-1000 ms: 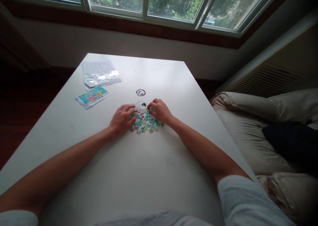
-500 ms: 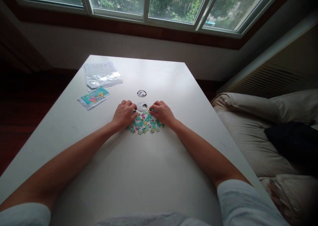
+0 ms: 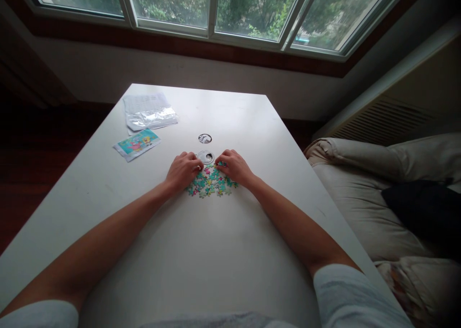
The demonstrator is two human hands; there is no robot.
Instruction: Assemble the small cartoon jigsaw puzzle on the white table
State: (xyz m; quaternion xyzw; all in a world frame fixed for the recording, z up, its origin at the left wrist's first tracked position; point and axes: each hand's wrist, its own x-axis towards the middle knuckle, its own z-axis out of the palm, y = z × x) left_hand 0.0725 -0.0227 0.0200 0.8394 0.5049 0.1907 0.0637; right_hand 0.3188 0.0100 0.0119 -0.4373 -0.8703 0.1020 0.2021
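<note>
- Your puzzle pieces (image 3: 213, 182) lie on the counter (image 3: 201, 251) between your left hand (image 3: 183, 171) and right hand (image 3: 236, 167), just nearside of a round inset (image 3: 203, 156).
- They point every which way; the scatter's long axis seems to run left to right.
- Both hands are curled narrow, covering its upper left and upper right edges; you can't tell whether either grips a piece.
- Single outlines blur together, and your right sleeve (image 3: 355, 294) is cut off below.

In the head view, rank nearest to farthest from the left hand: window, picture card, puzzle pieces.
1. Puzzle pieces, just right of the left hand.
2. Picture card, ahead and left on the table.
3. Window, beyond the table's far edge.
</note>
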